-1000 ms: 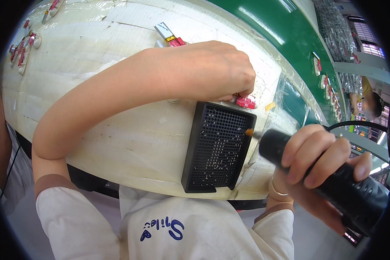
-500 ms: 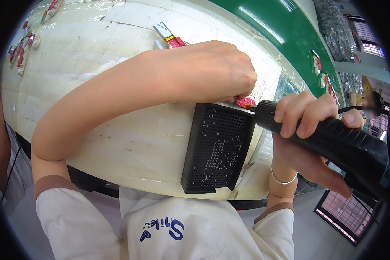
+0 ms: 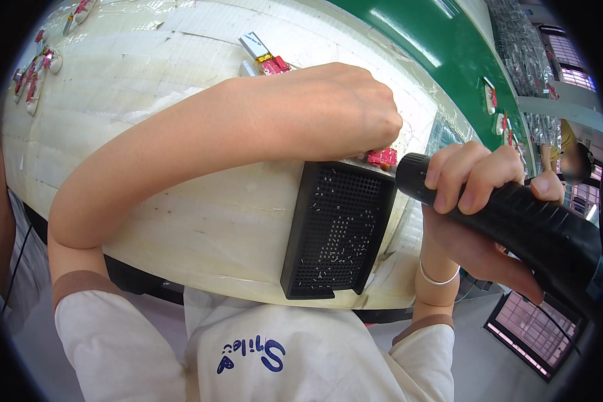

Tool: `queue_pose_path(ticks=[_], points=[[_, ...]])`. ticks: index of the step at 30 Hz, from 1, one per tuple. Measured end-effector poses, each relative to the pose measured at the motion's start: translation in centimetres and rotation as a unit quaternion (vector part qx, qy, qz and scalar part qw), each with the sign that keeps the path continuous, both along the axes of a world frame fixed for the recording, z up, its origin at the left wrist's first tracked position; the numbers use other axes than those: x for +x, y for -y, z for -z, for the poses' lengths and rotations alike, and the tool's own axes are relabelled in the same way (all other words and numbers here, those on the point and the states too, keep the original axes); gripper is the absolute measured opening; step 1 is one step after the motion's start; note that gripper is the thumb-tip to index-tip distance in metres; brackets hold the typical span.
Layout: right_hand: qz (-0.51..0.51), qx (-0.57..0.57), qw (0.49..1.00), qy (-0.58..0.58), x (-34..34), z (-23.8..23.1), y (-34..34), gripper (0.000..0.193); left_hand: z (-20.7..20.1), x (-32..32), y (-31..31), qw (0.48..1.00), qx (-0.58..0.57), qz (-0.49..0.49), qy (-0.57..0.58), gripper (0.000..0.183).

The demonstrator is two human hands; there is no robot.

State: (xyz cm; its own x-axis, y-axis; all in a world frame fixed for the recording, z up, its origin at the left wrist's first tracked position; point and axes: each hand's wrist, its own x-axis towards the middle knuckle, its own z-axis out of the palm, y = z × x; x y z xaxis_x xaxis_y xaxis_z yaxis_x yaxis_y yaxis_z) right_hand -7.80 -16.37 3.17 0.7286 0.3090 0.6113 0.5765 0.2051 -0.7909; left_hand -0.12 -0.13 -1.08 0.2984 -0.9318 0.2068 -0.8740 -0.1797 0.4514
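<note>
My right hand is wrapped round a black electric screwdriver, its nose pointing left toward a small red circuit board. Curled over the board's left side is my left hand, back upward; its fingertips are mostly hidden, and the board shows just past them. Whether the screwdriver's tip touches the board I cannot make out. Right below both hands lies a black perforated screw tray, with many tiny screws standing in its holes or lying loose.
Beyond my left wrist lies another red board with a silvery piece. Several similar assemblies sit at the far left, and more on the green surface at right. The pale worktop has taped seams. A person is at the far right.
My left hand and the red board have shifted very slightly right. The screwdriver's nose has barely moved, and both hands keep their grip.
</note>
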Motion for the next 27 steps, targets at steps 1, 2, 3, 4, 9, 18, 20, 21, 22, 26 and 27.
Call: queue_pose_path(ticks=[1,2,3,4,9,18,20,21,22,26,27], points=[[0.002,-0.007,1.0,0.0,0.0,0.0,-0.1,0.087,0.0,0.0,0.0,1.0,0.001,0.0,0.0,0.005],[0.004,-0.015,1.0,-0.001,0.0,0.0,-0.1,0.086,0.1,0.0,0.0,1.0,-0.008,-0.003,0.004,0.005],[0.004,-0.014,1.0,-0.001,0.0,0.0,-0.2,0.086,0.1,-0.1,0.0,1.0,-0.016,-0.006,0.008,0.005],[0.0,-0.015,1.0,0.002,0.0,0.0,-0.2,0.085,0.1,-0.1,0.0,1.0,-0.016,-0.006,0.008,0.005],[-0.011,-0.015,1.0,0.01,0.1,0.3,-0.1,0.086,-0.1,-0.1,-0.3,1.0,0.015,-0.01,-0.002,0.006],[0.071,0.068,0.994,-0.043,-3.9,-1.3,-2.3,0.066,-1.9,1.7,-3.3,0.999,-0.03,-0.001,-0.017,0.021],[0.007,0.069,0.996,-0.064,-3.2,-0.7,-2.9,0.063,-2.6,1.2,-3.4,0.996,0.028,-0.024,-0.078,0.025],[0.008,0.067,0.996,-0.064,-3.2,-0.5,-3.0,0.063,-3.0,0.9,-3.1,0.986,0.078,-0.04,-0.14,0.03],[0.0,0.081,0.994,-0.071,-3.2,-0.1,-3.0,0.063,-3.1,0.8,-2.8,0.987,0.076,-0.039,-0.139,0.03],[0.068,0.069,0.992,-0.081,-3.9,-0.1,-3.6,0.062,-3.3,0.5,-2.2,0.982,0.159,-0.038,-0.091,0.022],[0.063,0.067,0.992,-0.081,-3.9,-0.2,-3.5,0.061,-3.2,0.5,-2.0,0.982,0.157,-0.039,-0.098,0.019]])
